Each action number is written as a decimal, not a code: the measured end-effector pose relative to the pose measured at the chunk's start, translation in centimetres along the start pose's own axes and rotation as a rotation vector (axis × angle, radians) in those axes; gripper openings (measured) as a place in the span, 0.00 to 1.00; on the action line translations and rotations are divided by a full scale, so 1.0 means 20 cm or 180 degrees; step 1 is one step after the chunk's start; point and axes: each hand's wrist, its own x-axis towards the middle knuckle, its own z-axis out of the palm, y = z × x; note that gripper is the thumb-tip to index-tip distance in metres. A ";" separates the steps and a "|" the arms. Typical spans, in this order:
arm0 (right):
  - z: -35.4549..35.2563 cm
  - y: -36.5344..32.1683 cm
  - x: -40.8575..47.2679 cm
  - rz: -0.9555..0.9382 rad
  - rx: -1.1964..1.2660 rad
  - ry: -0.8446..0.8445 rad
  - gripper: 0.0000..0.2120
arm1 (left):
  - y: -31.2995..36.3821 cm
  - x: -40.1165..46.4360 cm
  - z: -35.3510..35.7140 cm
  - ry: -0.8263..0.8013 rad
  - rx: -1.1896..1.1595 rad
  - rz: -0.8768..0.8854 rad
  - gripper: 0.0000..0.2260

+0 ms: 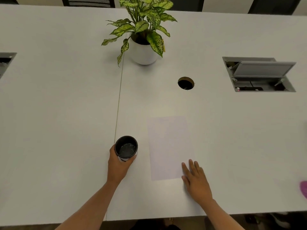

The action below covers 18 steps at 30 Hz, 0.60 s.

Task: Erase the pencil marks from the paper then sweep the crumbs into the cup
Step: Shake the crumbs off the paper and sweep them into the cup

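1. White office table (pixel 66 113), seen from above at your seat: a sheet of paper (pixel 167 143) lies flat near the front edge, squared to you, with a dark cup (pixel 126 148) just to its left and apart from it.

2. Your left hand (pixel 118 165) wraps the cup from the near side, fingers and thumb curled round its wall. The cup stands upright on the table, mouth open to the camera. Gripped like this, it looks ready to be slid toward the paper's edge to catch crumbs.

3. Your right hand (pixel 196 178) lies flat and spread, holding nothing, its fingers (pixel 191 165) over the paper's near right corner. That pose would suit either pinning the sheet or brushing across it (which of the two cannot be told).

4. No pencil marks or crumbs can be made out on the paper; it reads as blank, though fine marks would be too faint to see. No eraser is visible.

5. Beyond your reach stand a potted plant (pixel 142 39), a round cable hole (pixel 186 83) and an open power hatch (pixel 259 75). A pink object (pixel 304 188) is cut off at the right edge.
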 end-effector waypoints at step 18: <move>0.06 -0.05 -0.26 0.0221 -0.0039 -0.0079 0.30 | -0.18 -0.15 -0.03 -0.0038 0.0688 -0.0206 0.46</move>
